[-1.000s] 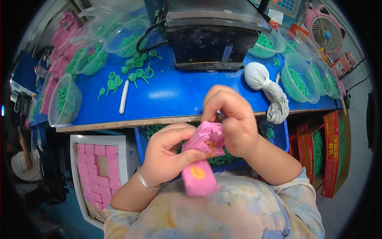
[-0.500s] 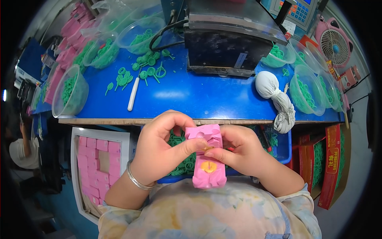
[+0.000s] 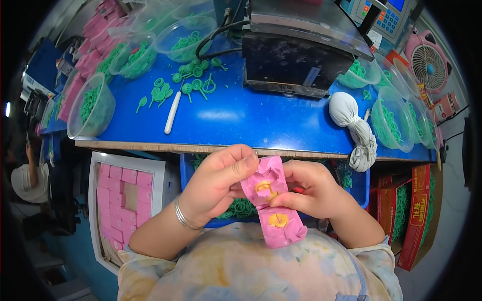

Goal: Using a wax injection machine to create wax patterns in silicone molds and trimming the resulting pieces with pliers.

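Note:
A soft-looking pink block, seemingly a mould (image 3: 290, 235), is spread in two hinged-looking halves above my lap. A yellow round piece (image 3: 278, 219) sits in the lower half, and another yellow piece (image 3: 264, 186) shows in the upper half. My left hand (image 3: 216, 183) grips the upper half at its left edge, thumb on top. From the other side, my right hand (image 3: 310, 186) closes on the mould's right edge, its thumb by the upper yellow piece. Whether that thumb touches the yellow is unclear. Behind both hands, a blue tray (image 3: 365, 193) holds green ring-like pieces.
On the blue table (image 3: 216, 125) lie a white-handled tool (image 3: 172, 114), loose green pieces (image 3: 160, 92) and a tied white cloth bundle (image 3: 353, 125). A dark machine (image 3: 296, 65) stands behind. Clear bowls (image 3: 90, 108) hold green pieces. Pink blocks (image 3: 115, 200) fill a box at lower left.
The mould has opened wider and tilted, baring the yellow piece in its upper half. My left thumb has moved from its middle up to its upper left edge. The view has shifted slightly.

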`<control>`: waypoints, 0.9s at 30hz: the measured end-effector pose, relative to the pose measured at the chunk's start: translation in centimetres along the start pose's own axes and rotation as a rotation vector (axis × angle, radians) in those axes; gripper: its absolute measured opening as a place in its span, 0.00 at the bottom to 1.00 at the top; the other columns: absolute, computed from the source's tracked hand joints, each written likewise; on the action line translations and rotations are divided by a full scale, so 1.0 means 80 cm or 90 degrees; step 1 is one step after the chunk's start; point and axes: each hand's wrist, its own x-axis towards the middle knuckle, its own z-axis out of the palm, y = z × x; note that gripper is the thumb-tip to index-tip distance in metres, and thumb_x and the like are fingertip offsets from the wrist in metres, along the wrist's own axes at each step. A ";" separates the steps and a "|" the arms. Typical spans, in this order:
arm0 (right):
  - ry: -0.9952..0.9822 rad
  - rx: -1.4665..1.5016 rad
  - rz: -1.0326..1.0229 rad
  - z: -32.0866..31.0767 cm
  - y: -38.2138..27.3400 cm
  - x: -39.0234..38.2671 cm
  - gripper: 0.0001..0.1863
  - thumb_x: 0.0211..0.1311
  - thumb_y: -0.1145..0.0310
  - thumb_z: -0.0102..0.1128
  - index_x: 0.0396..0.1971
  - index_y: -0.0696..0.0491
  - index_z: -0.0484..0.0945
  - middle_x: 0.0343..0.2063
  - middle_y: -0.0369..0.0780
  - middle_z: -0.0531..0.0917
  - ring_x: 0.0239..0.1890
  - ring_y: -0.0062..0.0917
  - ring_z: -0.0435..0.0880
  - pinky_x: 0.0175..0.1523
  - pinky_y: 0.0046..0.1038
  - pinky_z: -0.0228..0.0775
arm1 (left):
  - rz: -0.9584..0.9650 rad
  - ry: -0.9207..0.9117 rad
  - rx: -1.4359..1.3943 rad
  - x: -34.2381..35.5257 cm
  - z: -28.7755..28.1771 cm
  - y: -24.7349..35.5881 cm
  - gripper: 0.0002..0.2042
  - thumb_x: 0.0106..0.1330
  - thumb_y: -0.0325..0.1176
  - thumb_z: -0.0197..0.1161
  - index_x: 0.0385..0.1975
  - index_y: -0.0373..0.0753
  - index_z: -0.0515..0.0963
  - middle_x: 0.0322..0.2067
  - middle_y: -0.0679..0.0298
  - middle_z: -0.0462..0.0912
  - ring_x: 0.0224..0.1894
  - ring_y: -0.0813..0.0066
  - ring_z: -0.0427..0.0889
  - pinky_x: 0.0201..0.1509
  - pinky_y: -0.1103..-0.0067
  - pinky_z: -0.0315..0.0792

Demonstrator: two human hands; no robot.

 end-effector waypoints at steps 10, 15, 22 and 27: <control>0.044 0.124 0.000 0.002 0.005 -0.001 0.15 0.56 0.72 0.63 0.42 0.60 0.73 0.34 0.39 0.80 0.36 0.18 0.80 0.39 0.21 0.74 | 0.166 -0.023 0.178 -0.012 0.013 -0.006 0.14 0.59 0.22 0.62 0.43 0.32 0.69 0.40 0.63 0.74 0.43 0.78 0.75 0.47 0.81 0.71; 0.050 -0.082 -0.012 0.006 0.003 -0.003 0.14 0.58 0.70 0.59 0.41 0.61 0.71 0.30 0.41 0.78 0.32 0.20 0.80 0.35 0.22 0.73 | 0.337 0.040 0.579 -0.010 0.012 -0.005 0.11 0.54 0.25 0.66 0.36 0.34 0.75 0.32 0.64 0.75 0.35 0.77 0.74 0.39 0.81 0.69; 0.110 -0.080 -0.036 0.014 0.007 -0.008 0.12 0.57 0.68 0.61 0.36 0.60 0.72 0.27 0.40 0.77 0.27 0.21 0.77 0.31 0.22 0.71 | 0.319 0.015 0.547 -0.006 0.010 -0.006 0.12 0.52 0.26 0.67 0.36 0.35 0.76 0.33 0.63 0.77 0.33 0.77 0.73 0.38 0.82 0.68; 0.030 -0.008 -0.051 0.011 0.016 -0.009 0.13 0.56 0.68 0.62 0.35 0.60 0.72 0.27 0.38 0.77 0.28 0.19 0.77 0.32 0.21 0.70 | 0.117 -0.033 0.261 -0.011 0.006 -0.002 0.14 0.54 0.24 0.66 0.39 0.31 0.73 0.35 0.65 0.78 0.39 0.81 0.75 0.43 0.81 0.70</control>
